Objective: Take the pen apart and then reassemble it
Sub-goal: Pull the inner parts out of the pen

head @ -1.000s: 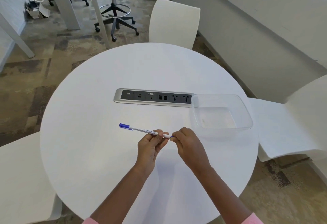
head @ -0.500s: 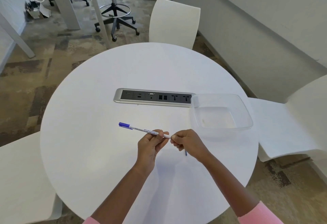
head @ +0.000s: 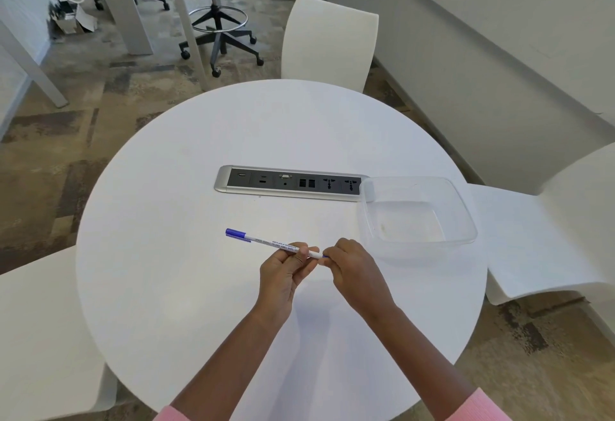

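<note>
While held above the near middle of the table (head: 166, 287): pen (head: 266, 242), cap (head: 237, 233) still on.
Long axis: far-left blue cap to near-right tip.
Left hand (head: 283, 274): fingers clamped round the barrel's right half.
Right hand (head: 352, 271): fingers pinched on the blue tip end, nearest the part to pull.
Clear plastic container (head: 466, 221): right of the hands, nothing inside.

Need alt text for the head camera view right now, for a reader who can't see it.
Two bare hands hold a white pen with a blue cap above a round white table: the left hand grips the barrel, the right hand pinches its near end. An empty clear plastic container sits to the right, beside a recessed power outlet strip.
</note>
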`<state>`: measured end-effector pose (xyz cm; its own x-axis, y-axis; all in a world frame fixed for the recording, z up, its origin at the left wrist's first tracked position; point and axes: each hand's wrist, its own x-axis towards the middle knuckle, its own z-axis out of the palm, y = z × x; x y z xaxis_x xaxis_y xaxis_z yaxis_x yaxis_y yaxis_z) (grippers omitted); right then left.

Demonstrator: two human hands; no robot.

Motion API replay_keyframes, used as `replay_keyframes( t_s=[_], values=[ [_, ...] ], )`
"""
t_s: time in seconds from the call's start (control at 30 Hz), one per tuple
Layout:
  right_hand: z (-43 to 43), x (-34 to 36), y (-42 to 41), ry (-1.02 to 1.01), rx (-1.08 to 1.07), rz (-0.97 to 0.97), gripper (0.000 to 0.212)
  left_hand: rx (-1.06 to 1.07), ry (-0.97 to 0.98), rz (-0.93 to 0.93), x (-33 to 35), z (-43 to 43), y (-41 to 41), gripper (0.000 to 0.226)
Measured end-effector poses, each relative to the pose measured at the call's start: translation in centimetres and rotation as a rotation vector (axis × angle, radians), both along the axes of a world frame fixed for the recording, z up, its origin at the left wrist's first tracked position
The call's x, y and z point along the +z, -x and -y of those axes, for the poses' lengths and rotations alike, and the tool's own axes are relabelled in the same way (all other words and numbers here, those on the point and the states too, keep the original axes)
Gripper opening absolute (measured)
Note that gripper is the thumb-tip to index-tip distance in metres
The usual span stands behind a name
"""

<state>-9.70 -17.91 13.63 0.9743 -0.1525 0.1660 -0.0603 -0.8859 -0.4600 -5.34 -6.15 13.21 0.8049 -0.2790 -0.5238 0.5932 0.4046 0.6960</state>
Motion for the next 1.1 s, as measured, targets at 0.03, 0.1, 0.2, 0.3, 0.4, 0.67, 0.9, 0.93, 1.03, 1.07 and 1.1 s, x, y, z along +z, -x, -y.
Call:
replay_keyframes(
  t_s=[0.03,0.1,0.2,0.3,0.4,0.67,0.9,0.93,1.03,1.07,1.1],
  values=[
    [0.0,0.3,-0.1,-0.034,-0.003,-0.020,0.021,-0.007,-0.001,0.006,0.1,0.0,0.0,0.009],
    [0.0,0.8,-0.1,-0.139,0.010,-0.126,0.024,-0.027,0.001,0.027,0.1,-0.2,0.0,0.009],
    [0.4,1.6,-0.4,-0.387,-0.030,-0.293,0.021,-0.047,0.004,0.045,0.2,-0.3,0.0,0.011],
    [1.0,2.3,-0.8,-0.674,-0.083,-0.413,0.028,-0.054,0.012,0.041,0.3,-0.3,0.0,0.012],
    [1.3,2.5,-0.6,-0.888,-0.118,-0.443,0.032,-0.068,0.013,0.043,0.5,-0.2,0.0,0.012],
    [0.1,0.9,0.8,-0.278,-0.076,-0.129,0.011,-0.011,0.011,-0.005,0.5,-0.2,-0.1,0.011],
    [-0.1,0.6,0.6,-0.039,-0.009,0.014,0.021,-0.019,0.026,-0.011,0.7,-0.1,0.0,0.010],
    [0.0,0.8,0.5,-0.087,-0.009,-0.009,0.025,-0.021,0.029,-0.013,0.7,0.0,0.0,0.010],
    [0.2,1.4,0.2,-0.253,-0.034,-0.171,0.026,-0.031,0.030,-0.005,0.6,-0.1,-0.1,0.010],
    [0.3,1.6,0.2,-0.324,-0.050,-0.212,0.023,-0.039,0.028,0.003,0.6,-0.2,-0.1,0.011],
    [0.4,1.7,0.1,-0.409,-0.073,-0.251,0.022,-0.047,0.026,0.011,0.6,-0.2,-0.1,0.011]
  ],
)
